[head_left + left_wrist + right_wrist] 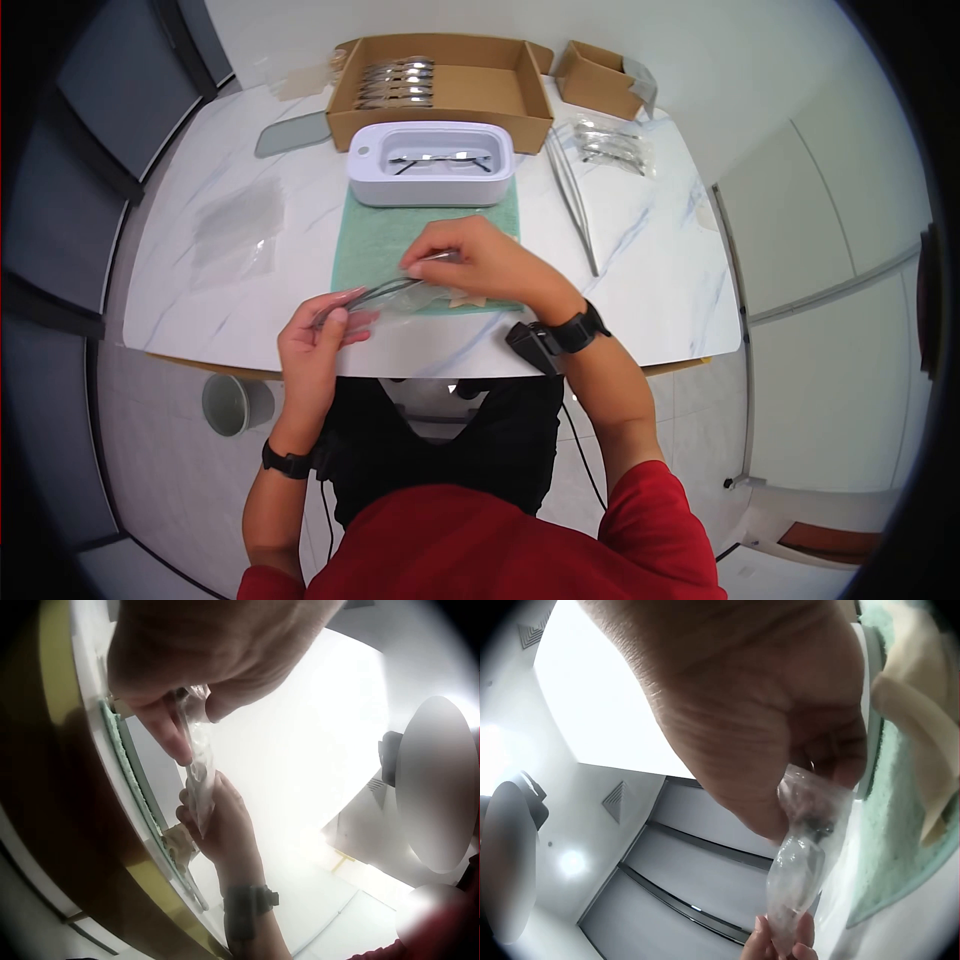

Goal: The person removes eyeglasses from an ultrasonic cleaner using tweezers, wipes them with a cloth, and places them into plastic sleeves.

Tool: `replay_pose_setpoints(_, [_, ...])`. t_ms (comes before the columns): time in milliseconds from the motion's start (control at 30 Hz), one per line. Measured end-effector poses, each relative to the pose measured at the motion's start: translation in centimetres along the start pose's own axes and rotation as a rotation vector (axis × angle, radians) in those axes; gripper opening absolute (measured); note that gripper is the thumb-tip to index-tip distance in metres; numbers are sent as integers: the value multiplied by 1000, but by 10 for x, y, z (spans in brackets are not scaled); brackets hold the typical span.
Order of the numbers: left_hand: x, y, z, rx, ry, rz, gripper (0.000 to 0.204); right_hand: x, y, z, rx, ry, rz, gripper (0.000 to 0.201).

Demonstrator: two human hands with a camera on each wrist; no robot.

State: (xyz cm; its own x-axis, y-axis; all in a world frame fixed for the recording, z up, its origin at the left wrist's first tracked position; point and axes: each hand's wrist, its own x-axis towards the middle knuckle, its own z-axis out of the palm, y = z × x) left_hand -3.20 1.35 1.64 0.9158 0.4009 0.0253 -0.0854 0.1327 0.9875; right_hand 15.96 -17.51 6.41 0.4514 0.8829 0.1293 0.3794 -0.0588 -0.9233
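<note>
Between my two hands, over the table's front edge, stretches a clear plastic bag (pixel 400 297) with dark-framed eyeglasses (pixel 378 291) inside. My left hand (pixel 312 345) grips the bag's left end, thumb on the near side. At the other end my right hand (pixel 482 265) pinches the bag between thumb and fingers. The right wrist view shows the crinkled clear bag (pixel 799 862) running from the right hand down to the left fingertips. A beige cloth piece (pixel 919 705) lies on the green towel (pixel 375 240) beneath the right hand.
A white cleaner basin (pixel 430 192) with glasses in it stands behind the towel. Farther back, a cardboard tray (pixel 490 90) holds several bagged glasses. Long tweezers (pixel 573 200) and more bagged glasses (pixel 612 148) lie right; clear bags (pixel 238 230) lie left. A bin (pixel 230 405) stands on the floor.
</note>
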Motion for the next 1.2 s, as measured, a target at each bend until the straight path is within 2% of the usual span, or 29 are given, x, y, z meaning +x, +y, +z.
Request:
replay_pose_setpoints(67, [1, 0, 2, -23, -6, 4, 24, -1, 1, -1, 8, -26, -30, 17])
replay_pose_setpoints(167, [1, 0, 3, -57, -43, 16, 23, -7, -10, -9, -45, -47, 40, 15])
replay_pose_setpoints(233, [1, 1, 7, 14, -94, 51, 24, -13, -18, -12, -272, -99, 39, 11])
replay_pose_setpoints(267, [1, 1, 10, 2, -99, 51, 24, -16, -22, -13, -282, -99, 49, 11])
replay_pose_setpoints(333, [1, -1, 15, -7, -154, 19, 28, -25, -29, -15, -565, -65, -71, 10])
replay_pose_setpoints(367, [1, -2, 20, -20, -159, 16, 28, -30, -34, -18, -574, -67, -60, 10])
replay_pose_setpoints(433, [4, -4, 32, -117, -214, 110, 34, -42, -48, -30, -786, 18, -137, 10])
replay_pose_setpoints(500, [5, -2, 39, -123, -228, 105, 36, -57, -59, -52, -800, 114, -115, 10])
replay_pose_setpoints(533, [6, -2, 41, -115, -236, 100, 39, -67, -65, -66, -869, 165, -85, 13])
replay_pose_setpoints(567, [7, -3, 42, -123, -240, 98, 39, -77, -68, -79, -855, 261, 34, 13])
replay_pose_setpoints(600, [8, -6, 39, -43, -249, 115, 37, -85, -70, -92, -827, 381, 79, 14])
replay_pose_setpoints(667, [9, -12, 35, 35, -262, 129, 35, -99, -69, -126, -1008, 536, 129, 14])
replay_pose_setpoints(767, [8, -24, 33, 108, -269, 120, 27, -114, -50, -179, -1036, 662, 255, 10])
replay_pose_setpoints(867, [7, -26, 33, 179, -259, 136, 18, -119, -32, -215, -1083, 628, 356, 11])
replay_pose_setpoints(900, [6, -25, 32, 177, -258, 87, 18, -121, -23, -226, -1082, 631, 357, 11])
replay_pose_setpoints(967, [6, -25, 31, 179, -256, 41, 19, -121, 0, -245, -1024, 528, 359, 12])
replay_pose_setpoints(1067, [6, -28, 30, 170, -245, 50, 18, -116, 23, -259, -1054, 434, 396, 13])
replay_pose_setpoints(1133, [5, -31, 31, 252, -215, 131, 11, -112, 36, -264, -1034, 422, 417, 13])
replay_pose_setpoints(1200, [5, -31, 32, 258, -207, 137, 10, -108, 47, -269, -1014, 410, 440, 14])
